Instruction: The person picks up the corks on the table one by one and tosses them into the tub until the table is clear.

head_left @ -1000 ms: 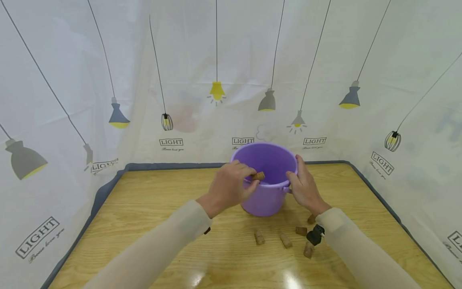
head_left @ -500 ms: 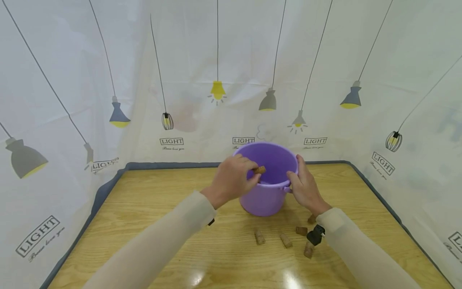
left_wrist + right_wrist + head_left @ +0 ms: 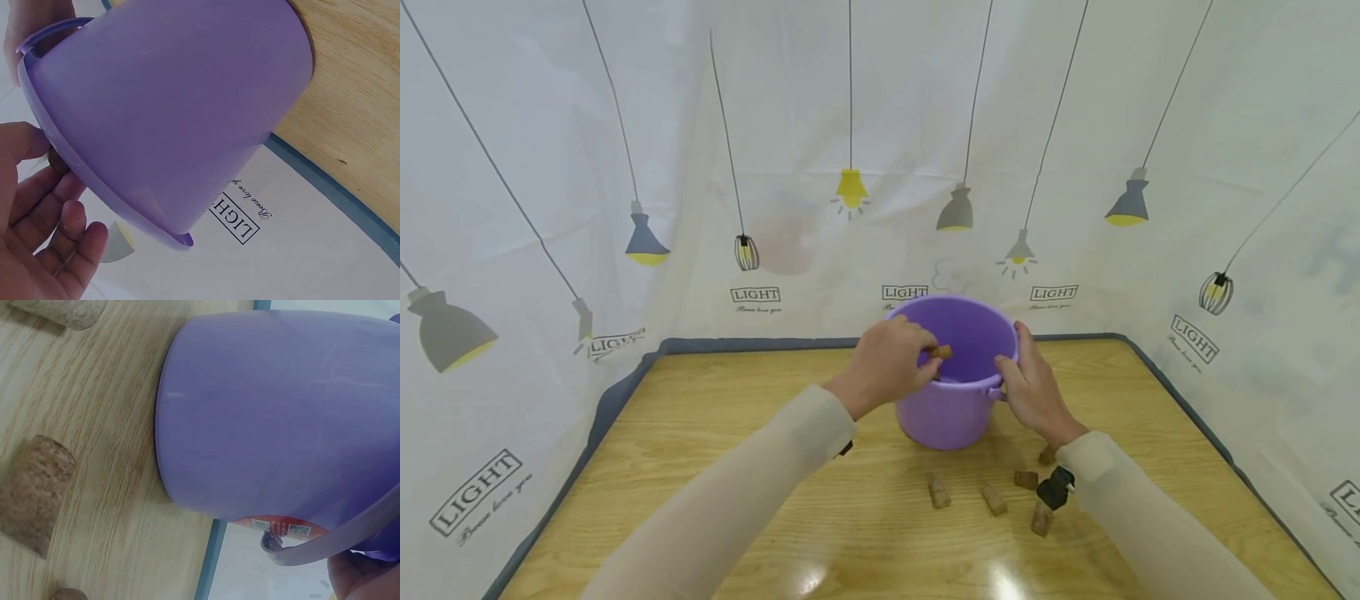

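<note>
A purple bucket [image 3: 943, 417] stands upright on the wooden table, its mouth facing up. My left hand [image 3: 891, 358] reaches over the near-left part of the rim and pinches a brown cork [image 3: 942, 352] just inside the mouth. In the left wrist view, thumb and fingers hold that cork [image 3: 57, 161] at the rim, largely hidden behind it. On the right side, my right hand [image 3: 1036, 392] grips the rim beside the handle joint, thumb on the inner side. The right wrist view shows only part of this hand [image 3: 365, 575], close to the handle [image 3: 331, 547]. The bucket's bottom inside is hidden.
Several loose corks lie on the table in front of the bucket, among them one cork [image 3: 939, 492] and another cork [image 3: 995, 500]. One cork [image 3: 1047, 455] is partly covered by the right wrist. A lamp-printed white curtain [image 3: 805, 208] encloses the table's back and sides.
My left hand has shifted slightly right and away from me, carrying the cork a little farther over the bucket's mouth. The right hand and bucket look nearly still.
</note>
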The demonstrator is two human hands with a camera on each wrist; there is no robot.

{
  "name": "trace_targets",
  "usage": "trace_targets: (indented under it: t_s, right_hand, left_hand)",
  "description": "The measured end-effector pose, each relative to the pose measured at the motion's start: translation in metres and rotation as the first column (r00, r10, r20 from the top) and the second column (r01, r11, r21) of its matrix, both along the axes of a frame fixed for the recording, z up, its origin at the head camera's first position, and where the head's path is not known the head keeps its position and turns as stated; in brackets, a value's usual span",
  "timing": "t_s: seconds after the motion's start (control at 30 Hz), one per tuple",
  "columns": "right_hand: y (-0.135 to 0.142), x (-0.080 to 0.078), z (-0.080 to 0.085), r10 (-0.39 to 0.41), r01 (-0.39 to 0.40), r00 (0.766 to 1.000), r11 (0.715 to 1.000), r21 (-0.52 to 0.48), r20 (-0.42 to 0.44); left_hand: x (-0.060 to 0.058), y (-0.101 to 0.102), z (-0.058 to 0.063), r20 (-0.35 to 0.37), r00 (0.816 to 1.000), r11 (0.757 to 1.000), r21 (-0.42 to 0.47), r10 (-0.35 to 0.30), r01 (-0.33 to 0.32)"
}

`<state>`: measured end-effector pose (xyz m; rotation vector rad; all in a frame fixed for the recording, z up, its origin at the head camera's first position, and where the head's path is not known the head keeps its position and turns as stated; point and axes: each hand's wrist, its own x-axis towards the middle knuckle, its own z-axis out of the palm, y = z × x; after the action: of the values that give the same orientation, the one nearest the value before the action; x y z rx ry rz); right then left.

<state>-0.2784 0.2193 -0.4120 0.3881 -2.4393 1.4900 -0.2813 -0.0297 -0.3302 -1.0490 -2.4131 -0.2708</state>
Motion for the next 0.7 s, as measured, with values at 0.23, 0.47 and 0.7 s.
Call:
trace_targets:
  t_s: [0.23,0.47,0.7]
  right_hand:
    - [0.0004,0.0005,0.0005,0.001,-0.001,1.000,1.000,0.004,-0.004]
    - [0.0002,-0.0002,0.0005,-0.009,0.009,1.000,1.000,0.010,-0.007]
    - [0.0001,-0.0002,0.0001,-0.013,0.013,1.000,1.000,0.024,-0.001]
  left_hand:
    - [0.0015,0.0017,0.0018,0.061,0.996,0.997,-0.049,0.060,-0.057]
    - [0.0039,-0.0013,0.0009,0.013,0.999,0.999,-0.011,0.032,-0.032]
    - [0.0085,-0.0063,-0.0017,-0.040,0.999,0.998,0.060,-0.009,0.012]
